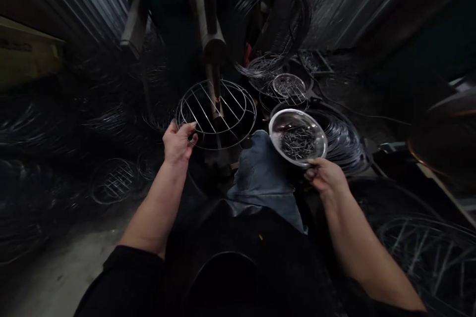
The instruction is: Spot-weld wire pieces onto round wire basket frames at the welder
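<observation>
My left hand pinches the near left edge of a round wire rack, which has an outer double ring and several parallel cross wires. The rack lies level around the copper-coloured electrode of a welding machine. On the right, my right hand grips the near rim of a shiny metal bowl, thumb on the edge and fingers below. Many short metal wire pieces lie in this bowl, which is tilted a little. A blue cloth covers my lap between the two hands.
Behind the bowl sit a second dish of small wire pieces and a hanging wire coil. Bundled wire rings lie at the right. Finished-looking racks rest on the left floor, and a yellowish box stands far left.
</observation>
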### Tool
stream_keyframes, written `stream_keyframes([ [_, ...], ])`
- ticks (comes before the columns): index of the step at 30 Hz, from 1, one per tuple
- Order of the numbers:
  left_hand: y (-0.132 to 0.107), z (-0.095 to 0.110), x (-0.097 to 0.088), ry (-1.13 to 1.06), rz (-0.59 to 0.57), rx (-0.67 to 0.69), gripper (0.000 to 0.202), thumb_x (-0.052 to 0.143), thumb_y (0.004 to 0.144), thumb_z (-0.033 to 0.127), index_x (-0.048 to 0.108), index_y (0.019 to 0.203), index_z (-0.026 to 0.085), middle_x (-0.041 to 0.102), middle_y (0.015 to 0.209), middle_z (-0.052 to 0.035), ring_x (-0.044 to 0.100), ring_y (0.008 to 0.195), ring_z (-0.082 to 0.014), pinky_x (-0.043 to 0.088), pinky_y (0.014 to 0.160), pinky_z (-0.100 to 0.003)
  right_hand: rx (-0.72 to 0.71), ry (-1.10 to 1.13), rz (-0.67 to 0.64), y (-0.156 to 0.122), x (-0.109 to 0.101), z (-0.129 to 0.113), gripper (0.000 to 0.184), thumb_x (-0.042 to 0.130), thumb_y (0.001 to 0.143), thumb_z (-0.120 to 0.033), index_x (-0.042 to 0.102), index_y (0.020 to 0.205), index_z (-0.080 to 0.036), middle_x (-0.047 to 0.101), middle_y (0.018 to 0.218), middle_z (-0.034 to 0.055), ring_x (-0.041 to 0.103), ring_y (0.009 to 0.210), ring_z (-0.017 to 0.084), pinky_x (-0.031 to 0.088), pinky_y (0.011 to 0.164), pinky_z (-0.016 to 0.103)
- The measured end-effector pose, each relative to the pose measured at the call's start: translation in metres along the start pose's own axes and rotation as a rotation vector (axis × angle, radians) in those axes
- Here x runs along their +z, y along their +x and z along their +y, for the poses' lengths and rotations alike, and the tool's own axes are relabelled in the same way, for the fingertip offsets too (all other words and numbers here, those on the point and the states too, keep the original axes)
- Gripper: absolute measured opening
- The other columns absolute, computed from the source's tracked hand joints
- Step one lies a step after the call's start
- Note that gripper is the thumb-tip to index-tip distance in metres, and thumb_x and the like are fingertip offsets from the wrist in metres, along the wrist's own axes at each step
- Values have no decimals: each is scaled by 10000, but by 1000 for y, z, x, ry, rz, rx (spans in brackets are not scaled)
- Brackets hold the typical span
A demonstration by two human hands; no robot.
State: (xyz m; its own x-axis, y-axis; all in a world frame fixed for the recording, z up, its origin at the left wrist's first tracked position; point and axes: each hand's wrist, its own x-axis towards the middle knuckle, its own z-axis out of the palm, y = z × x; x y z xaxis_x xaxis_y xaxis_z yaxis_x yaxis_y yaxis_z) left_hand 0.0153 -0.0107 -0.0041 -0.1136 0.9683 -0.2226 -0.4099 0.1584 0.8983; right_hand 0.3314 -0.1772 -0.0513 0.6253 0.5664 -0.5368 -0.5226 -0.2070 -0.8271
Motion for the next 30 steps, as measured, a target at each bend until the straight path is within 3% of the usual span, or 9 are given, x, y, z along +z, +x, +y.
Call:
stream_keyframes([
  [9, -6, 8, -1, -11, 14, -5, 439, 742, 503, 125, 404, 770, 208, 574, 705, 32, 580, 606, -115, 429, 510, -216, -81, -62, 46, -33, -1, 14, 145, 607, 527, -66, 503, 509, -164, 490, 372, -40, 362, 243, 65, 281, 234, 172],
  [13, -6, 8, -2, -21, -7, 6, 430, 741, 506, 122, 401, 756, 207, 569, 687, 39, 581, 596, -117, 426, 498, -213, -105, -125, -37, -40, -1, 17, 128, 637, 497, -94, 528, 472, -158, 519, 370, -22, 370, 241, 73, 274, 219, 179],
  [17, -5, 8, -3, -31, -14, 13, 428, 746, 506, 128, 405, 752, 207, 575, 688, 41, 577, 585, -109, 424, 496, -206, -164, -171, -25, -51, 2, 21, 122, 637, 486, -131, 529, 442, -165, 511, 360, -24, 382, 243, 74, 278, 217, 175],
  [21, -6, 8, -5, -18, -27, 16, 456, 765, 486, 150, 403, 757, 206, 579, 688, 39, 590, 604, -116, 431, 504, -204, -117, -219, -138, -63, -4, 31, 110, 672, 472, -156, 563, 473, -143, 532, 392, -4, 396, 252, 81, 270, 214, 178],
  [26, -5, 4, -6, -24, -14, -7, 478, 750, 498, 122, 415, 827, 217, 570, 693, 51, 591, 607, -113, 433, 510, -206, -107, -193, -54, -68, -16, 41, 123, 675, 504, -173, 566, 548, -136, 558, 439, 4, 415, 264, 85, 293, 228, 181],
  [30, -4, -3, -3, -20, -25, -31, 460, 750, 501, 118, 426, 815, 214, 559, 679, 47, 591, 612, -116, 434, 503, -206, 48, -194, -58, -68, -11, 48, 171, 671, 533, -177, 578, 673, -146, 568, 455, -1, 466, 278, 139, 303, 231, 207],
])
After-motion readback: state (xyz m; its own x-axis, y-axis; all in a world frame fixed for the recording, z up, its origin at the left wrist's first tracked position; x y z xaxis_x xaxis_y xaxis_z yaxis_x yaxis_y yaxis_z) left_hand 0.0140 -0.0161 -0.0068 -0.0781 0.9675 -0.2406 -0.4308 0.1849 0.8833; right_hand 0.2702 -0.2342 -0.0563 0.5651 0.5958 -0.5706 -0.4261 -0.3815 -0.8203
